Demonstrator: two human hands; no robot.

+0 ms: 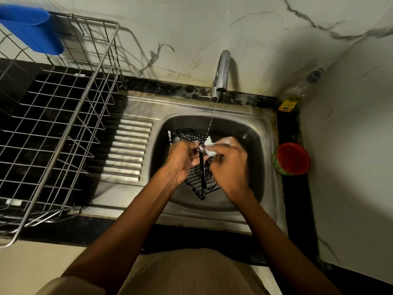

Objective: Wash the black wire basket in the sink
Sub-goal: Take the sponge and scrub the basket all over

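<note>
Your biggest neighbour is the steel dish rack point(57, 128) at nine o'clock of the bowl, standing on the dark counter with a blue plastic container point(32, 30) hooked on its far corner. It sits well apart from your work, but it is the likely drying spot, and its tall wire side is what you would have to lift over.

The sink point(265, 128) holds the black wire basket point(197, 179), tipped up inside the bowl, one mesh face toward twelve o'clock and a corner pointing at six. The tap point(222, 71) at twelve o'clock runs a thin stream down onto the spot between your hands.

Your left hand point(180, 160) has its fingers curled round a wire of the basket, steadying it. Your right hand point(227, 165) pinches a small pale, soapy scrub pad point(209, 149) against the wires.

The risks, as I judge them: soap makes thin wire slippery, so a loose left grip could let the basket twist or drop against the steel bowl. Scrubbing hard near the corner could catch the pad, or a fingertip, in the mesh. Water hitting the tilted mesh may splash toward you.

At three o'clock, on the dark ledge, stands a red and green container point(292, 158), close enough for a swinging elbow to knock. A yellow-labelled bottle point(289, 103) leans in the corner at two o'clock.
</note>
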